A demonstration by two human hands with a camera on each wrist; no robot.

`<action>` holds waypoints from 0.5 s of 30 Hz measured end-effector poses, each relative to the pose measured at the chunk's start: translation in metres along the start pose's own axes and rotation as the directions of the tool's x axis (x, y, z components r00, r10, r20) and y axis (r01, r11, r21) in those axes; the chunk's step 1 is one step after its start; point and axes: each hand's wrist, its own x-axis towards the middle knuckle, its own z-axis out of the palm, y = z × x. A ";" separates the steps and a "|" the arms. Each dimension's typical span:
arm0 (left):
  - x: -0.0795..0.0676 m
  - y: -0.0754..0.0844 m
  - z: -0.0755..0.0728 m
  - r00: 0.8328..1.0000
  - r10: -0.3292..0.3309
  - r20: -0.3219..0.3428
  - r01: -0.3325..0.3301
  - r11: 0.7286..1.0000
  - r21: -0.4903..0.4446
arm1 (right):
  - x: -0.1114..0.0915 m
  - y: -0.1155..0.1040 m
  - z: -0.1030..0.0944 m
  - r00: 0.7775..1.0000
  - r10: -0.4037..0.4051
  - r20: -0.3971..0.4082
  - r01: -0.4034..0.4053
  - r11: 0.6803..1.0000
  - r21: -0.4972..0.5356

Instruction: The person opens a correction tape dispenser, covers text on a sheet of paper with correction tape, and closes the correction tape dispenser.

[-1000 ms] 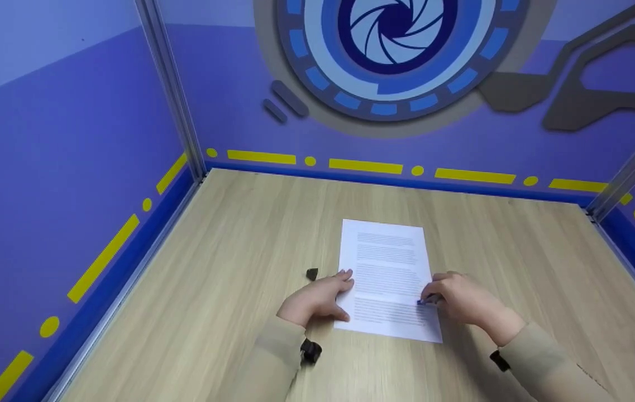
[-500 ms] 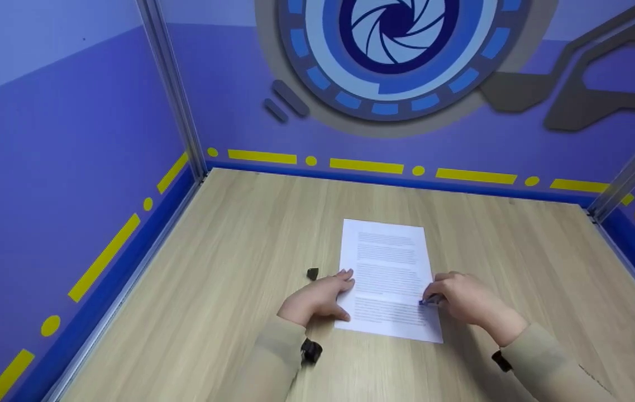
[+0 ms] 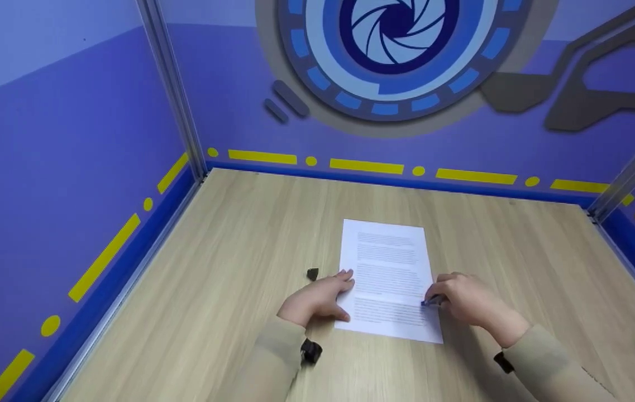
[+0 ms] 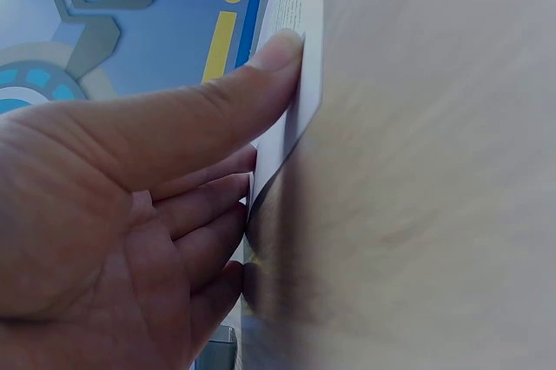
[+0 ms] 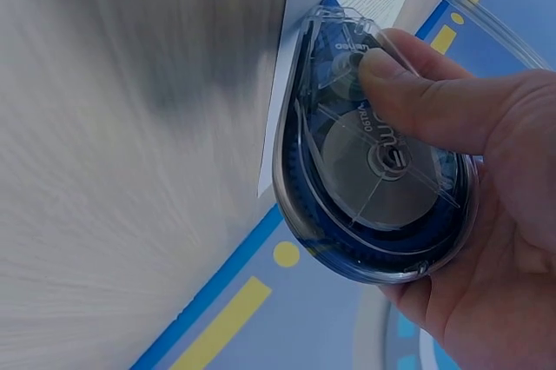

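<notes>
A sheet of white paper (image 3: 387, 268) printed with lines of text lies on the table. My left hand (image 3: 320, 298) rests on its left edge, with the thumb (image 4: 276, 50) on the paper and the fingers spread apart from it. My right hand (image 3: 465, 301) pinches a clear and dark blue correction tape dispenser (image 5: 373, 153) between thumb and fingers. The dispenser's blue tip (image 3: 424, 304) meets the page near the right end of a text line in the lower half. The palm hides most of the dispenser in the head view.
A small dark piece (image 3: 312, 273) lies on the wooden table (image 3: 250, 240) just beyond the left hand. Blue-purple panels (image 3: 228, 84) with yellow markings stand behind and at the sides. Both wrists carry black camera mounts (image 3: 311, 352).
My right hand has slid slightly to the right along the text line with the correction tape dispenser. The left hand and the paper stay in place.
</notes>
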 end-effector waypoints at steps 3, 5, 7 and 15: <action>0.000 -0.001 0.000 1.000 0.010 -0.005 -0.010 1.000 -0.002 | -0.001 0.001 0.000 1.000 -0.027 -0.016 0.027 1.000 0.008; 0.000 -0.001 0.000 1.000 0.015 -0.008 -0.015 1.000 -0.002 | -0.002 0.002 -0.001 0.999 -0.030 -0.021 0.030 1.000 0.004; 0.000 -0.001 0.000 1.000 0.016 -0.010 -0.016 1.000 -0.005 | -0.002 0.002 -0.001 0.999 -0.026 -0.020 0.026 1.000 -0.002; -0.001 -0.001 0.000 1.000 0.011 -0.013 -0.011 1.000 -0.015 | -0.004 0.004 0.000 1.000 -0.008 -0.013 0.007 1.000 -0.012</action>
